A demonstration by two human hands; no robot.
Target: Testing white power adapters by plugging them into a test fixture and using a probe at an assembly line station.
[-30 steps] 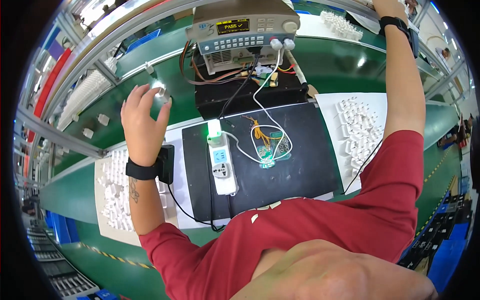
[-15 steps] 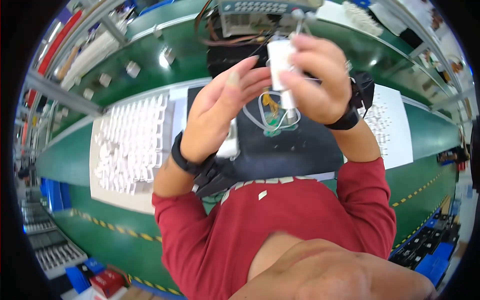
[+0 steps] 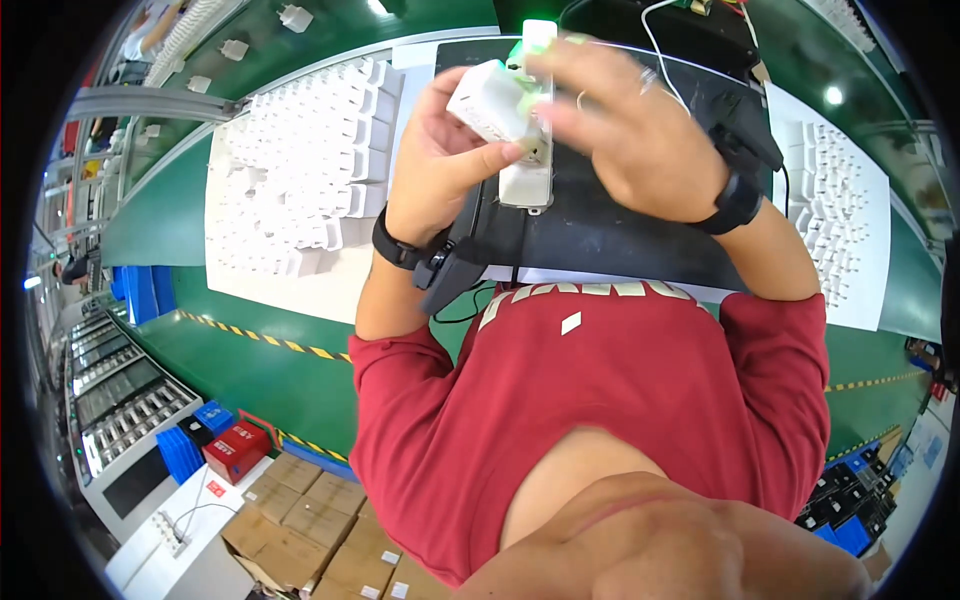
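Observation:
A white boxy power adapter (image 3: 488, 103) is gripped in my left hand (image 3: 432, 150), with the thumb along its lower end. It is held over a white power strip (image 3: 525, 187), which stretches away from me on the black mat (image 3: 620, 245). Green light shows around the strip and the adapter's far end. Beside the adapter, my right hand (image 3: 640, 135) reaches across the strip from the right. Its fingers are smeared by motion, so whether they hold anything is unclear. Black bands circle both wrists.
Left of the mat, many white adapter-like blocks (image 3: 330, 150) stand in rows on a pale board. A white sheet (image 3: 860, 290) with small white parts lies on the right. A white cable (image 3: 660, 40) and a dark box (image 3: 690, 35) are at the back.
The view has shifted, bringing the power strip into sight. Earlier my right hand held a white block and my left hand was spread; now the left holds an adapter over the strip.

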